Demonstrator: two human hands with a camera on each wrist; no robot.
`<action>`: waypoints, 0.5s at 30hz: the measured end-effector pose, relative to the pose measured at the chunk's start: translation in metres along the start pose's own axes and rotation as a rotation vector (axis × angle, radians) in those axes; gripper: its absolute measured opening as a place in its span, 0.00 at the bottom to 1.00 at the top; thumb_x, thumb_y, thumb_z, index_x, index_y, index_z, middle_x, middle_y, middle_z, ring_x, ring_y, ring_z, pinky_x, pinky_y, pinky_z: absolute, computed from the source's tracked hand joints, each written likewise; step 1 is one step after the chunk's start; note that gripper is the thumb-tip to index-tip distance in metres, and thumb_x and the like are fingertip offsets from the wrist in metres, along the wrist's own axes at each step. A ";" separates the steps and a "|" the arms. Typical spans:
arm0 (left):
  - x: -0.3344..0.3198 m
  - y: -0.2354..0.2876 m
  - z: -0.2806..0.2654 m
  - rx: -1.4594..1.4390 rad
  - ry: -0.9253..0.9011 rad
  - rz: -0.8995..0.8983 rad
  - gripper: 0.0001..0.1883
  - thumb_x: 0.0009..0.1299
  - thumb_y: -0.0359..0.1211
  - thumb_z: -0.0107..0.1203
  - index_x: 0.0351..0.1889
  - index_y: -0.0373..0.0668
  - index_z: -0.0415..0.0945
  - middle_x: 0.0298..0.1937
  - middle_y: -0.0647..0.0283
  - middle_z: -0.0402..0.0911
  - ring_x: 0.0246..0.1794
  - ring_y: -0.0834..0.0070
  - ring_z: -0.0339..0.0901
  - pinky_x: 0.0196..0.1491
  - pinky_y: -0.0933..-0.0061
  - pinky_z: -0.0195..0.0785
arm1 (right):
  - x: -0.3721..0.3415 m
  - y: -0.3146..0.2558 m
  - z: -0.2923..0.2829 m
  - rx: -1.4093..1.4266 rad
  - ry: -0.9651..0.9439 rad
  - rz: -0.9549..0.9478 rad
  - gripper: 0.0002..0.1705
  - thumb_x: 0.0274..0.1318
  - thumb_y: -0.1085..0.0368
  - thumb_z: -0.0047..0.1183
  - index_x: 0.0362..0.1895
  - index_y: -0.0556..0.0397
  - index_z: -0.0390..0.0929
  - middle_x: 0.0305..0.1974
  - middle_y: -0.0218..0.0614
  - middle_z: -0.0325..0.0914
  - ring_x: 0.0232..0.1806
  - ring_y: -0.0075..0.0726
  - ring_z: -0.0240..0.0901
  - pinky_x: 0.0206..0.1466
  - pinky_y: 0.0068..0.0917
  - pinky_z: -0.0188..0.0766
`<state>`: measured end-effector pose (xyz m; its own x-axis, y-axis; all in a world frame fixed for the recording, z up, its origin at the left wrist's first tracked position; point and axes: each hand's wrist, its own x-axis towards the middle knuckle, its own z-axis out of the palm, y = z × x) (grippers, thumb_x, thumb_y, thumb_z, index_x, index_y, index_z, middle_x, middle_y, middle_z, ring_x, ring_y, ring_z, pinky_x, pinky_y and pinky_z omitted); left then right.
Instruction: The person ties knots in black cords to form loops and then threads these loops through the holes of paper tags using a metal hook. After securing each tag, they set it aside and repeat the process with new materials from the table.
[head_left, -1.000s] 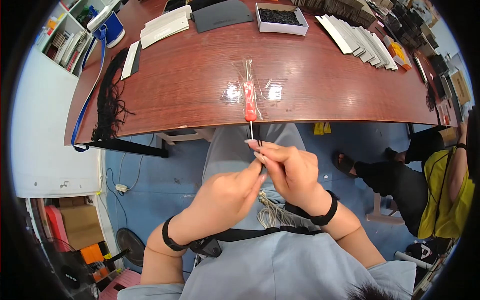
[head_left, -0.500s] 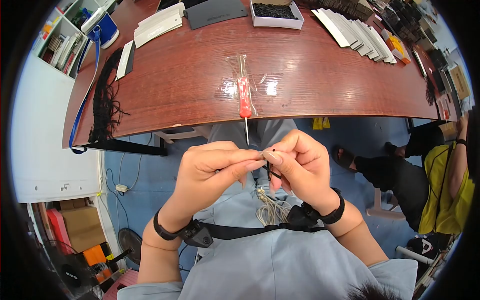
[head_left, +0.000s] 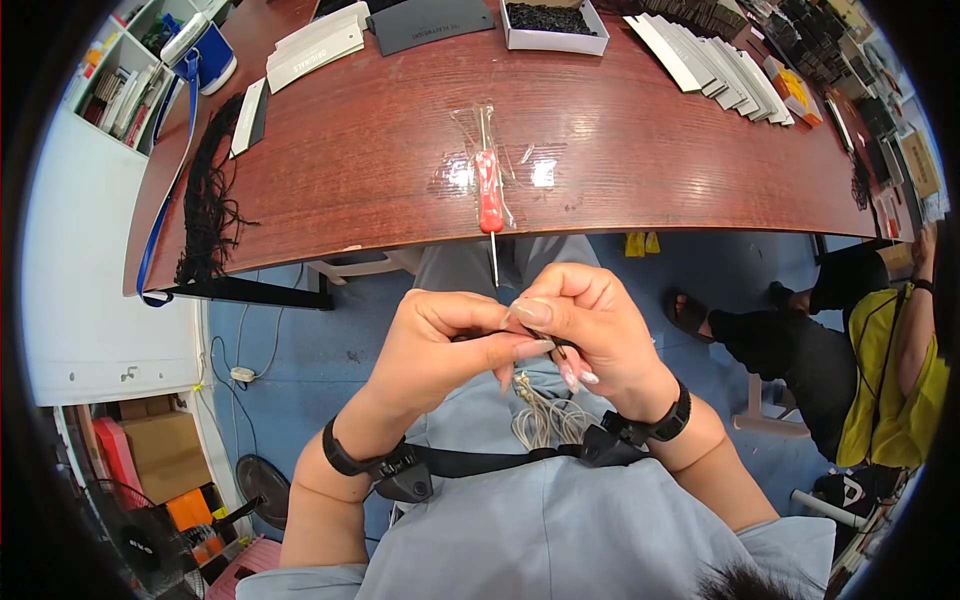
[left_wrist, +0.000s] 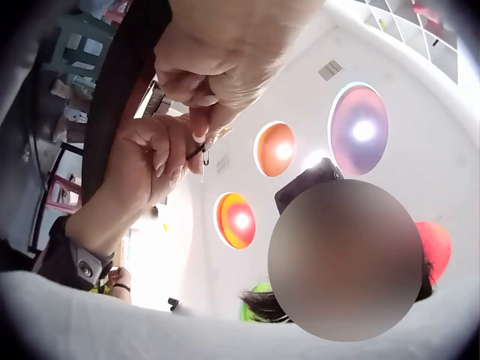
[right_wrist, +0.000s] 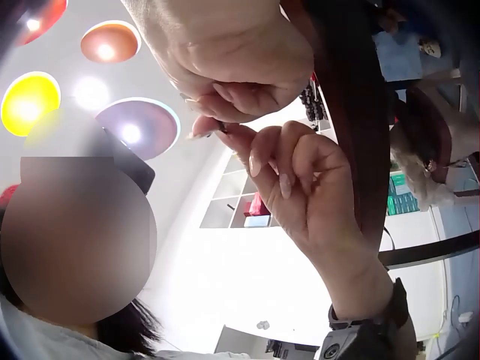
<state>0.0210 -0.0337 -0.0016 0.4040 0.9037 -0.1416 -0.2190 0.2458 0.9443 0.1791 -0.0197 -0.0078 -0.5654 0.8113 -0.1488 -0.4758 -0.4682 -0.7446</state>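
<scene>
the left hand, thumb against finger, pinches a black cord; beyond, a red-handled tool overhangs the table; the right hand, fingers curled, pinches the cord too. its small loop shows clearly only from the left wrist.

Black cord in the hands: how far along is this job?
Done: nothing I can confirm; the dark pieces in the white box are too small to judge. In hand: the left hand and right hand pinch a black cord. Left, probably: the black strands bundled on the table.
</scene>
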 end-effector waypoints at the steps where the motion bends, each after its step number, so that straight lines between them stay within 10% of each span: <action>1: -0.001 -0.001 0.001 -0.012 0.022 -0.014 0.05 0.54 0.23 0.55 0.29 0.34 0.76 0.22 0.63 0.75 0.18 0.84 0.70 0.21 0.87 0.61 | 0.000 0.001 0.000 -0.033 0.019 -0.018 0.09 0.50 0.64 0.50 0.27 0.58 0.71 0.20 0.33 0.72 0.11 0.12 0.61 0.10 0.07 0.50; 15: -0.005 -0.008 0.000 -0.264 -0.137 -0.095 0.08 0.60 0.28 0.50 0.37 0.36 0.74 0.18 0.72 0.68 0.14 0.91 0.54 0.15 0.87 0.44 | -0.003 -0.002 0.003 -0.073 0.012 -0.004 0.09 0.49 0.64 0.50 0.27 0.58 0.72 0.18 0.31 0.71 0.11 0.12 0.60 0.11 0.07 0.51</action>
<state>0.0211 -0.0404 -0.0085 0.5456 0.8211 -0.1678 -0.3905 0.4262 0.8160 0.1795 -0.0221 -0.0035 -0.5554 0.8173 -0.1533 -0.4275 -0.4388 -0.7904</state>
